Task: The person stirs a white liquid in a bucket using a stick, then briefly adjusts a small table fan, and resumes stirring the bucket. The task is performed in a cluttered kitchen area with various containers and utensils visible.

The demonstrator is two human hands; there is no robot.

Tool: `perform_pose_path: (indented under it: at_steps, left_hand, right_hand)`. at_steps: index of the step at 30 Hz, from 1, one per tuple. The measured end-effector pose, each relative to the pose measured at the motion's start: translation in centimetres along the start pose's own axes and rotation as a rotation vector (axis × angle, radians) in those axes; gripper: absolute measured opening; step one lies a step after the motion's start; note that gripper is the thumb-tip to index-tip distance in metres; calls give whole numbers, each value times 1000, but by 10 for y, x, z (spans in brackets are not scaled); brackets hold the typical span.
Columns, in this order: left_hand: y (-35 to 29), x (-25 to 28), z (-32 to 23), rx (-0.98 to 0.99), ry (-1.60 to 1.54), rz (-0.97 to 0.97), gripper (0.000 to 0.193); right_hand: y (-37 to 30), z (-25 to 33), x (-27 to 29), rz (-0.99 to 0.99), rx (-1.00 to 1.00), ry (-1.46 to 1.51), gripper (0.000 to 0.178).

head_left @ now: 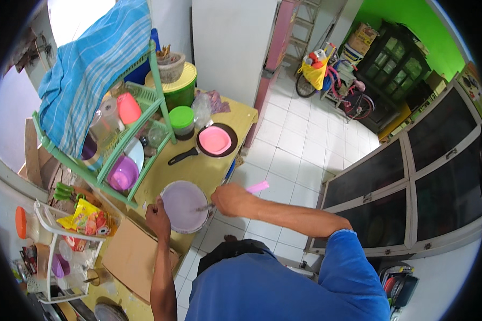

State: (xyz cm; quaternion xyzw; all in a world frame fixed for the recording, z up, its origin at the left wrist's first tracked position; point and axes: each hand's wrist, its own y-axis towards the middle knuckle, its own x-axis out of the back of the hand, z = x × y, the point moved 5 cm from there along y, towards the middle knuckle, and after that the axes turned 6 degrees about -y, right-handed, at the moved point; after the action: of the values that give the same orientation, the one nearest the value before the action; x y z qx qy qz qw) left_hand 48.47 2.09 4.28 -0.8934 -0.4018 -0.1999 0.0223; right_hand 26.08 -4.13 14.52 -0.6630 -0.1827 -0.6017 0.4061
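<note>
A round pale lilac bowl (pixel 181 199) sits by the near edge of the yellow table, with a light-coloured content inside. My left hand (pixel 158 218) is closed on its left rim. My right hand (pixel 231 200) is wrapped round a pink-handled utensil (pixel 258 186). Its thin metal part reaches into the bowl, and its exact kind is too blurred to tell. Beyond the bowl stands a black frying pan (pixel 230 152) holding a pink square dish (pixel 215 140). Next to the pan is a tub with a green lid (pixel 181 116).
A green dish rack (pixel 168 120) with cups, bowls and a blue checked cloth (pixel 93 69) rises at the left. Flat cardboard (pixel 131 257) and a white rack (pixel 69 267) lie nearer. Glass-doored cabinets (pixel 407 187) line the right; a bicycle (pixel 343 85) stands far back.
</note>
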Motion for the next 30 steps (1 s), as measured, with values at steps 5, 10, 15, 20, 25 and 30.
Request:
perform_pose_path:
  at_steps: [5, 10, 15, 20, 25, 30]
  left_hand:
    - [1, -1, 2, -1, -20, 6, 50]
    - [2, 0, 9, 5, -46, 34, 49]
    - [2, -3, 5, 3, -13, 31, 49]
    - [4, -2, 14, 1, -21, 56, 50]
    - [3, 0, 12, 4, -43, 59, 49]
    - [-1, 0, 9, -44, -47, 23, 49]
  right_hand:
    - [10, 3, -1, -166, 6, 20, 15]
    - [3, -6, -2, -139, -23, -10, 14]
    - [0, 7, -7, -46, 31, -9, 14]
    - [11, 1, -5, -268, 10, -60, 13]
    - [6, -2, -9, -148, 0, -74, 15]
    - [3, 13, -6, -19, 47, -8, 14]
